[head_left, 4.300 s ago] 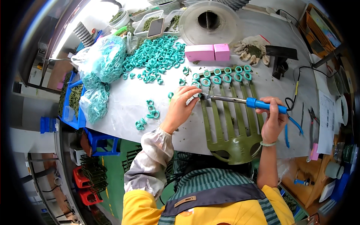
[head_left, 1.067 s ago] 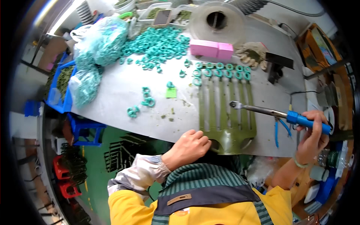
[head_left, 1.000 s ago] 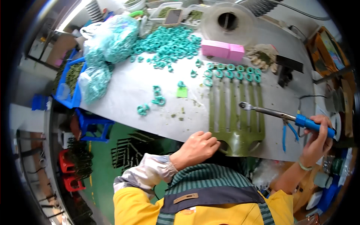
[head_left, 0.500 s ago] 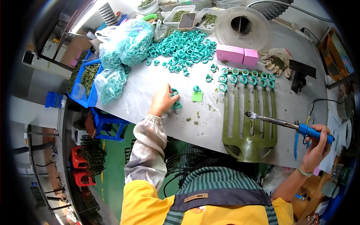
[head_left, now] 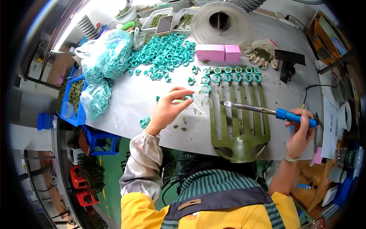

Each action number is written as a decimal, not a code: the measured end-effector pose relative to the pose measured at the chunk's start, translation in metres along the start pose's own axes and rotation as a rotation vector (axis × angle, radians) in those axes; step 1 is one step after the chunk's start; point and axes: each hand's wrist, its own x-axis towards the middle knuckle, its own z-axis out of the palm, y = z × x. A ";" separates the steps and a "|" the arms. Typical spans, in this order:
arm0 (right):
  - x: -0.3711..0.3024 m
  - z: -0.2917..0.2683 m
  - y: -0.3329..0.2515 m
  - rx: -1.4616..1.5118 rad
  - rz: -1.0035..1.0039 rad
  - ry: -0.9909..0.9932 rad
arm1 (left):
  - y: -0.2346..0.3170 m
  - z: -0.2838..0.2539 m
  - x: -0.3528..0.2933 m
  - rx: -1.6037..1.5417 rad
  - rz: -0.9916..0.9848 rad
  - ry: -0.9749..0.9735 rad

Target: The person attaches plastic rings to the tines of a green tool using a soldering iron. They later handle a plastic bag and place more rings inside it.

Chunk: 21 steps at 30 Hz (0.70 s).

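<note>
My left hand [head_left: 167, 109] pinches a small teal plastic ring [head_left: 188, 97] between thumb and fingertips, just above the table. In my right hand [head_left: 299, 137] is a soldering iron [head_left: 267, 111], gripped by its blue handle, its metal tip pointing left over an olive-green, fork-shaped plastic piece [head_left: 241, 147]. Along the far end of this piece sit teal rings [head_left: 227, 77] in two rows, with one more ring [head_left: 206, 88] on its left edge. Beneath my left hand a green sticky note is mostly hidden. Several loose rings [head_left: 145, 122] lie left of that hand.
Beyond my left hand spreads a heap of teal rings [head_left: 164, 51], beside bulging clear bags of rings [head_left: 114, 53]. Pink blocks [head_left: 210, 52], a dirty glove [head_left: 261, 52] and a black stand [head_left: 288, 70] line the far side. Blue trays [head_left: 79, 114] flank the table's left edge.
My left hand has moved right from the loose rings and now has a ring at its fingertips. The whole view has shifted; the soldering iron's tip still hovers over the green piece.
</note>
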 end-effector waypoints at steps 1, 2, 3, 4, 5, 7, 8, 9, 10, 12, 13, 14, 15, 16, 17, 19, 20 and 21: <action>0.000 0.002 0.003 -0.003 -0.001 0.018 | 0.006 0.009 0.006 0.002 0.009 -0.030; 0.000 0.003 0.006 0.014 -0.007 -0.001 | 0.005 0.017 0.014 -0.057 0.023 -0.057; 0.000 0.004 0.009 0.007 -0.009 0.008 | 0.006 0.025 0.022 -0.060 0.026 -0.068; -0.001 0.005 0.014 0.012 -0.006 0.003 | 0.005 0.033 0.029 -0.101 0.057 -0.075; -0.001 0.006 0.018 0.017 -0.003 -0.002 | 0.005 0.041 0.035 -0.143 0.088 -0.082; -0.001 0.007 0.026 0.022 -0.004 0.009 | 0.002 0.051 0.045 -0.088 0.127 -0.065; -0.001 0.008 0.029 0.030 -0.009 -0.001 | -0.002 0.054 0.050 0.075 0.257 -0.053; -0.002 0.009 0.032 0.038 -0.013 -0.013 | -0.005 0.057 0.053 0.238 0.388 -0.039; -0.002 0.008 0.036 0.045 0.012 -0.002 | -0.006 0.061 0.056 0.370 0.493 0.004; -0.003 0.011 0.041 0.057 0.010 0.006 | -0.010 0.070 0.062 0.414 0.543 0.025; -0.003 0.013 0.044 0.072 0.007 0.006 | -0.012 0.073 0.065 0.459 0.589 0.054; -0.004 0.016 0.046 0.093 0.018 0.007 | -0.014 0.075 0.067 0.476 0.571 0.050; -0.004 0.019 0.049 0.095 0.019 0.010 | -0.015 0.075 0.069 0.479 0.571 0.048; -0.005 0.023 0.051 0.100 0.026 0.004 | -0.015 0.075 0.070 0.505 0.586 0.040; -0.005 0.025 0.052 0.105 0.032 -0.004 | -0.015 0.075 0.072 0.532 0.600 0.033; -0.005 0.025 0.050 0.123 0.030 -0.034 | -0.015 0.072 0.072 0.530 0.591 0.012; -0.006 0.023 0.046 0.090 0.024 -0.017 | -0.016 0.069 0.072 0.527 0.581 -0.005; -0.007 0.019 0.042 0.057 0.019 -0.003 | -0.017 0.069 0.071 0.536 0.572 0.002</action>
